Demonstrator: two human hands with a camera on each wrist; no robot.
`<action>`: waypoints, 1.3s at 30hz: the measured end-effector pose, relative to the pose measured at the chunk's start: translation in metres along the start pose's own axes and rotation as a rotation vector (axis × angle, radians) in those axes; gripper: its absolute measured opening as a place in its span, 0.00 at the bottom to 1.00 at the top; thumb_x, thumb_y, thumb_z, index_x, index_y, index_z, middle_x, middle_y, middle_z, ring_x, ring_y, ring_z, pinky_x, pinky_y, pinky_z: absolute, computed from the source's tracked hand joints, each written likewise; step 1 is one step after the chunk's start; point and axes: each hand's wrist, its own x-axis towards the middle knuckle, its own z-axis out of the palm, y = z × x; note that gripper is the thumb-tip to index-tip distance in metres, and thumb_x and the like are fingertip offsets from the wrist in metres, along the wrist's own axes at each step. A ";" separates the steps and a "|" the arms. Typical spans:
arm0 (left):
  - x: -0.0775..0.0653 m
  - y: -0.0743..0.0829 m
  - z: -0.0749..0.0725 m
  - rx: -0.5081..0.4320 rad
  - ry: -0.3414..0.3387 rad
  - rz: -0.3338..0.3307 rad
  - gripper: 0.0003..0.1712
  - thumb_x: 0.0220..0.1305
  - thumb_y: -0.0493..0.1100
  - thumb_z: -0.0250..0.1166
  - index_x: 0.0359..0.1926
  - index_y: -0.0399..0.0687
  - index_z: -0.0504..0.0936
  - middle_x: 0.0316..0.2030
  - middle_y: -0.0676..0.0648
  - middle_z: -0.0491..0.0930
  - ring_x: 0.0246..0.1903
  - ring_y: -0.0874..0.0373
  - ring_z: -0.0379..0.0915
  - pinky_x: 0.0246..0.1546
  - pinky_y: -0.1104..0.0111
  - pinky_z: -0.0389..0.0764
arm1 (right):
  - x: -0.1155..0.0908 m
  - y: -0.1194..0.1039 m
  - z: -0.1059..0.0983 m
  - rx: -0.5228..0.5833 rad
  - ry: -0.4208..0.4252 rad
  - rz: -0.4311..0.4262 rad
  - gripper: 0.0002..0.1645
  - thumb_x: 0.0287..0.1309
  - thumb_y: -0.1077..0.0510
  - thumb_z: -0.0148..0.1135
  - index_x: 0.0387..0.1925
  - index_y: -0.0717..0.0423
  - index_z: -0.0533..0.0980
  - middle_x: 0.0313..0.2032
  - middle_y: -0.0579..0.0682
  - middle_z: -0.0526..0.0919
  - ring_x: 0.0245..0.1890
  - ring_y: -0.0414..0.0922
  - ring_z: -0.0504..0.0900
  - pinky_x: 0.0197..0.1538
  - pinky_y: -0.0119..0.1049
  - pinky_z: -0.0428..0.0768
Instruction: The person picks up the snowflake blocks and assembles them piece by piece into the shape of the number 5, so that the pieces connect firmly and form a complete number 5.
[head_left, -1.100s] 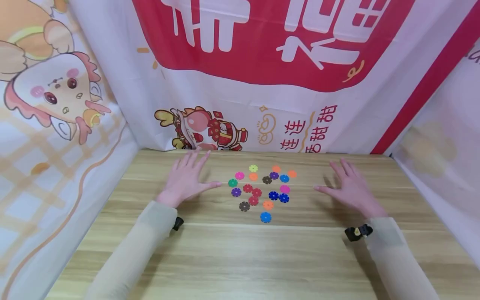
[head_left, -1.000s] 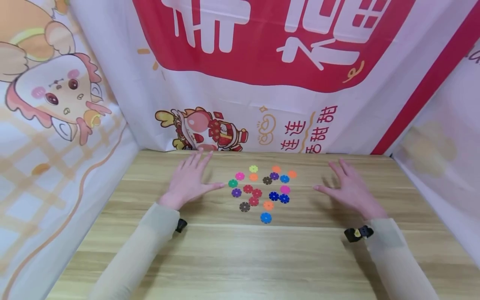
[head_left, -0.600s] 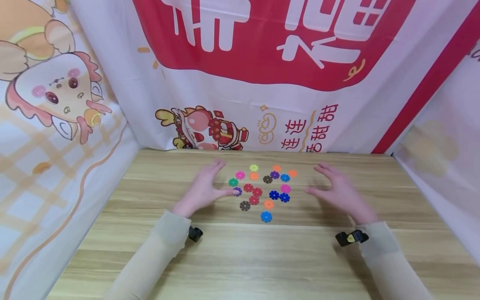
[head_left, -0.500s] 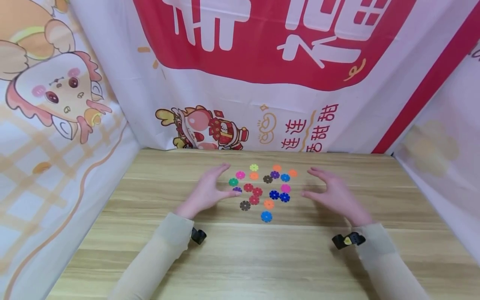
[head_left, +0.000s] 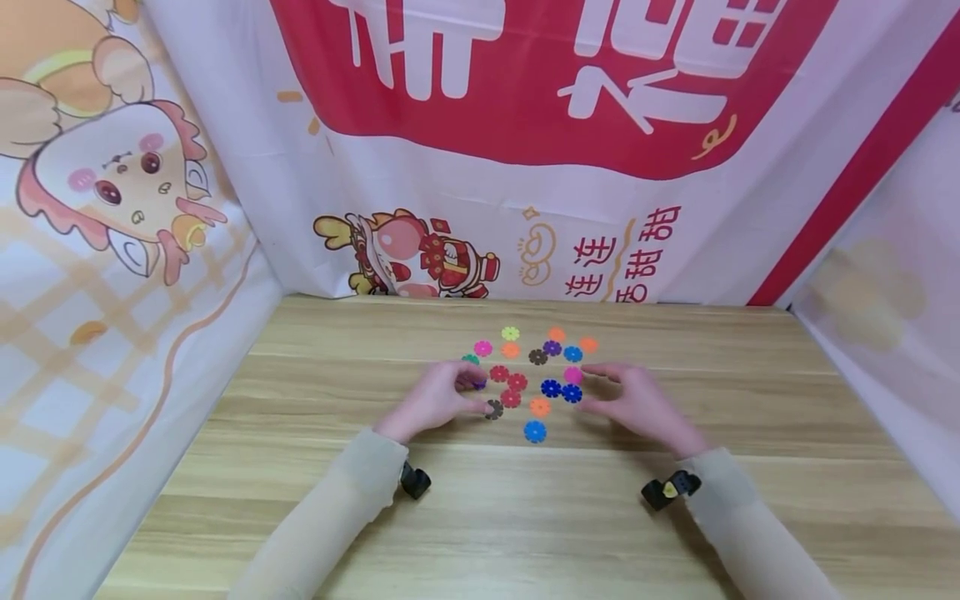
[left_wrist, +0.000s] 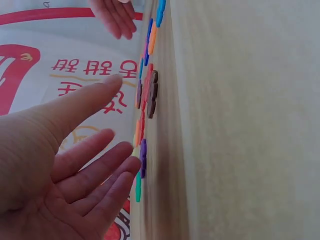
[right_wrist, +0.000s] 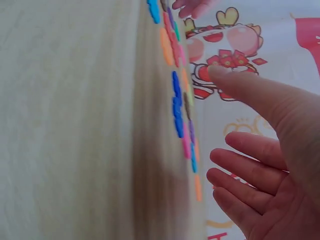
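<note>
Wooden desk [head_left: 480, 517], bright discs [head_left: 517, 382] scattered across its far middle, left grip [head_left: 438, 402] and right grip [head_left: 637, 403] at either side, relaxed, empty! Light, stiff plastic, I'd guess: pinch by the edges.

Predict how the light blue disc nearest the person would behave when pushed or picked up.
The light blue disc would probably slide rather than roll, since it lies flat on the wood-grain table. It is likely light and fiddly to pinch, being thin in the left wrist view. Its evenly notched outline hints at stiffness, though the material is uncertain.
</note>
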 end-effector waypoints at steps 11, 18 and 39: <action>0.007 0.004 0.006 0.110 -0.083 0.038 0.24 0.53 0.46 0.81 0.51 0.46 0.87 0.41 0.54 0.83 0.40 0.60 0.77 0.45 0.66 0.80 | 0.013 0.006 0.013 0.006 -0.018 0.045 0.27 0.55 0.47 0.79 0.54 0.52 0.84 0.49 0.47 0.85 0.50 0.47 0.82 0.56 0.50 0.81; 0.011 0.006 0.011 0.143 -0.104 0.032 0.16 0.54 0.43 0.81 0.44 0.50 0.89 0.37 0.57 0.82 0.38 0.59 0.75 0.43 0.66 0.79 | 0.019 0.006 0.017 0.000 -0.015 0.054 0.20 0.56 0.51 0.78 0.50 0.50 0.86 0.43 0.46 0.83 0.43 0.46 0.80 0.50 0.46 0.81; 0.012 0.010 0.009 0.060 -0.127 0.009 0.17 0.53 0.37 0.81 0.41 0.49 0.83 0.33 0.53 0.81 0.35 0.58 0.76 0.42 0.64 0.80 | 0.028 0.001 0.015 0.080 -0.064 0.117 0.19 0.59 0.57 0.76 0.51 0.53 0.82 0.38 0.48 0.81 0.38 0.48 0.76 0.44 0.41 0.80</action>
